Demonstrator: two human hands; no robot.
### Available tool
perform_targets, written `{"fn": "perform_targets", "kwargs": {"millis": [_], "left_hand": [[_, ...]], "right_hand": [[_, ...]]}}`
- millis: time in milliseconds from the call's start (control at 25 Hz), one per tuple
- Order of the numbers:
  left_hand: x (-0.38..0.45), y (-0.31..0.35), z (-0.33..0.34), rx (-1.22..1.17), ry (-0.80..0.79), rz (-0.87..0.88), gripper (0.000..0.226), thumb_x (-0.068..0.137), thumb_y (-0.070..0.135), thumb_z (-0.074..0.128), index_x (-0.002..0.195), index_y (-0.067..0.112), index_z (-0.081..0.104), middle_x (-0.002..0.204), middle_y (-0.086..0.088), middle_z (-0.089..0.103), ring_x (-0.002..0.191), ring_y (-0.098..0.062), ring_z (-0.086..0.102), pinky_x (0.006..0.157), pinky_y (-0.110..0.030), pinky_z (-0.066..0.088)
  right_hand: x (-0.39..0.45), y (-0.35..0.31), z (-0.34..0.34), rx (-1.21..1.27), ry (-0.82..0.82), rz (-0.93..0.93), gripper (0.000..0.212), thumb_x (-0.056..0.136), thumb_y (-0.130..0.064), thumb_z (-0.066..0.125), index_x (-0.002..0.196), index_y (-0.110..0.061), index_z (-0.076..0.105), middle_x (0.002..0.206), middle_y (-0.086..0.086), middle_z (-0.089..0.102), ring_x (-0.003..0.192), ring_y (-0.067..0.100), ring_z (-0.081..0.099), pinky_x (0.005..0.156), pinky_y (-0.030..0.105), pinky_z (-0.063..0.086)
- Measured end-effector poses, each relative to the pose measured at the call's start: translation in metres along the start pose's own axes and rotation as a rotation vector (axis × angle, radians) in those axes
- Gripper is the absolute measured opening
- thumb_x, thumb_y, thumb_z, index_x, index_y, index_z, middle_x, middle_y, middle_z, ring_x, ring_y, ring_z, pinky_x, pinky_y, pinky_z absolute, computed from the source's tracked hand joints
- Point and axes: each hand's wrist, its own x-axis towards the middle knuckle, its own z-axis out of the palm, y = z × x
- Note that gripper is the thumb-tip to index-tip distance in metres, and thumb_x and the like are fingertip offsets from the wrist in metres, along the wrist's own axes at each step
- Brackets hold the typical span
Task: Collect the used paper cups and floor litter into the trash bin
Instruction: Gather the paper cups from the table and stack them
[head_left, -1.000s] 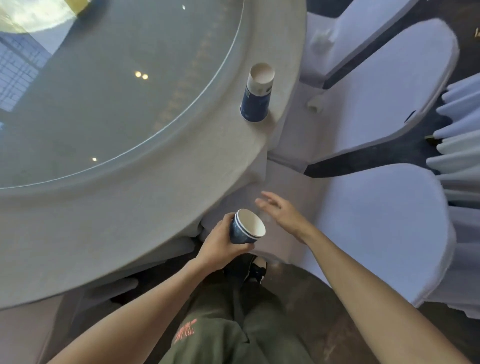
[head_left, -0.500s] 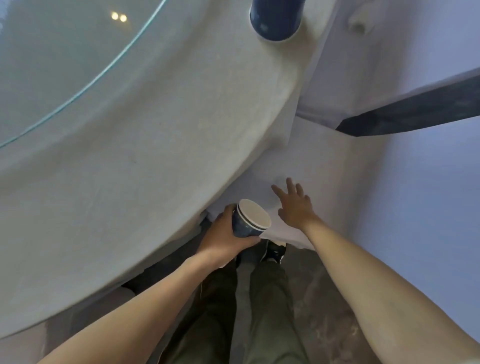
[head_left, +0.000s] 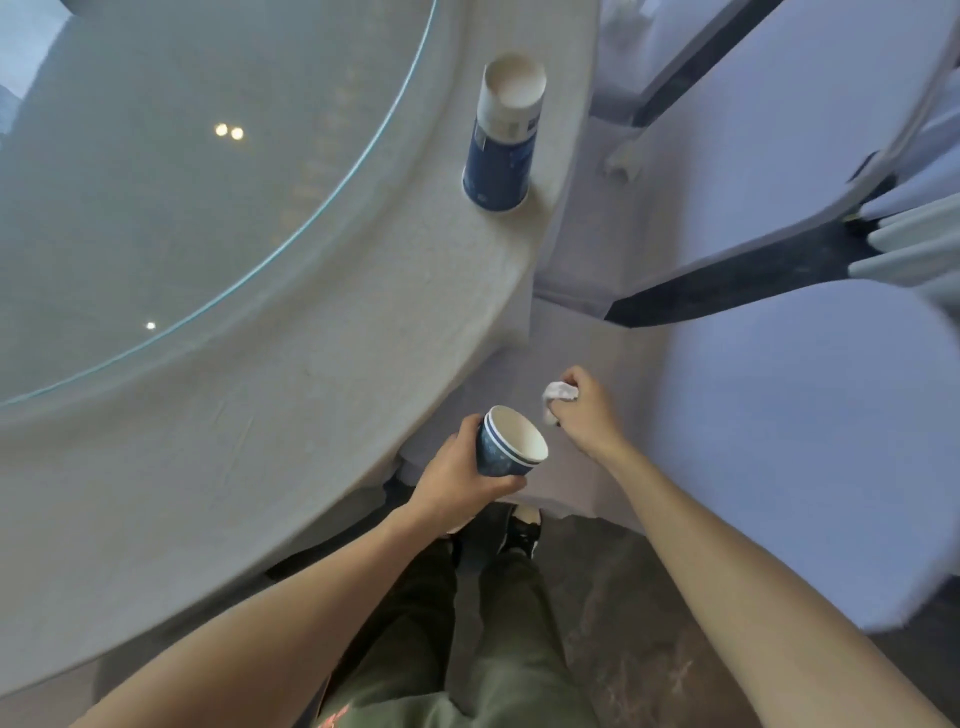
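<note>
My left hand (head_left: 457, 480) grips a short stack of blue paper cups (head_left: 506, 444) with a white inside, held below the table edge with the mouth tilted to the right. Just right of the cups, my right hand (head_left: 584, 408) is closed around a crumpled white paper wad (head_left: 556, 395) that sticks out of the fist. A taller stack of blue and white paper cups (head_left: 501, 140) stands upright on the round table's cloth near its right edge. No trash bin is in view.
The round table (head_left: 311, 364) has a white cloth and a glass turntable (head_left: 182, 171). White-covered chairs (head_left: 805, 441) stand close on the right, with dark floor (head_left: 623, 623) between them and under my legs and shoes.
My right hand was open and reaching toward the tablecloth drape; now it is closed on a white paper wad and raised beside the cups. The view has pulled back up, showing the table cups again.
</note>
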Motion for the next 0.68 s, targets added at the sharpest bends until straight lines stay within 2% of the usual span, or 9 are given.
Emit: {"fn": "perform_targets", "kwargs": {"millis": [120,240,320,400,480,520,600,680], "left_hand": [[-0.017,0.039,-0.02,-0.037,0.041,0.078,0.083,0.072,0.044,0.088,0.139,0.033,0.041,0.131,0.012,0.056,0.117,-0.008,0.057,0.089,-0.02,0.049],[-0.029,0.07,-0.041,-0.105,0.104,0.165,0.078,0.067,0.045,0.087,0.132,0.039,0.044,0.123,0.014,0.061,0.111,-0.006,0.062,0.089,-0.026,0.055],[-0.034,0.089,-0.058,-0.154,0.162,0.208,0.076,0.065,0.045,0.086,0.13,0.038,0.047,0.118,0.014,0.064,0.105,-0.004,0.065,0.087,-0.03,0.058],[-0.037,0.102,-0.074,-0.191,0.224,0.251,0.074,0.065,0.042,0.086,0.129,0.037,0.05,0.114,0.012,0.067,0.097,-0.005,0.068,0.079,-0.03,0.058],[-0.04,0.109,-0.089,-0.216,0.262,0.288,0.072,0.065,0.039,0.086,0.127,0.039,0.05,0.109,0.01,0.069,0.082,-0.007,0.067,0.066,-0.026,0.052],[-0.041,0.11,-0.095,-0.225,0.274,0.295,0.071,0.066,0.039,0.086,0.126,0.042,0.05,0.109,0.01,0.069,0.079,-0.006,0.065,0.065,-0.024,0.05],[-0.043,0.109,-0.106,-0.231,0.315,0.295,0.072,0.066,0.039,0.087,0.126,0.045,0.048,0.112,0.015,0.068,0.086,-0.002,0.066,0.068,-0.019,0.048],[-0.046,0.108,-0.115,-0.246,0.346,0.28,0.072,0.066,0.038,0.087,0.127,0.043,0.049,0.111,0.018,0.068,0.087,-0.004,0.067,0.067,-0.02,0.049]], "right_hand": [[-0.031,-0.069,-0.055,0.201,0.087,-0.074,0.015,0.074,-0.017,0.063,0.074,-0.031,0.055,0.074,-0.005,0.07,0.077,0.025,0.07,0.067,0.041,0.056],[-0.076,-0.132,-0.093,0.269,0.111,-0.205,0.014,0.08,-0.011,0.074,0.088,-0.011,0.062,0.076,-0.011,0.067,0.069,0.002,0.062,0.067,0.024,0.05],[-0.1,-0.158,-0.103,0.254,0.068,-0.283,0.02,0.081,-0.015,0.079,0.092,-0.008,0.064,0.079,-0.006,0.066,0.071,0.004,0.059,0.068,0.024,0.049],[-0.118,-0.177,-0.105,0.179,-0.018,-0.344,0.016,0.085,-0.02,0.08,0.091,-0.012,0.068,0.083,0.002,0.069,0.074,0.008,0.06,0.071,0.027,0.049],[-0.127,-0.19,-0.102,0.141,-0.054,-0.38,0.009,0.092,-0.027,0.074,0.093,-0.018,0.073,0.097,0.004,0.073,0.084,0.009,0.067,0.079,0.028,0.053],[-0.129,-0.196,-0.101,0.13,-0.029,-0.401,0.012,0.095,-0.027,0.07,0.096,-0.017,0.076,0.103,0.004,0.072,0.091,0.012,0.068,0.084,0.03,0.053],[-0.128,-0.206,-0.101,0.045,-0.002,-0.468,0.025,0.101,-0.025,0.061,0.096,-0.009,0.079,0.104,0.002,0.073,0.098,0.017,0.065,0.093,0.034,0.051],[-0.123,-0.218,-0.101,-0.111,-0.036,-0.523,0.03,0.102,-0.026,0.058,0.093,-0.01,0.082,0.102,-0.004,0.072,0.1,0.015,0.06,0.097,0.032,0.046]]}}
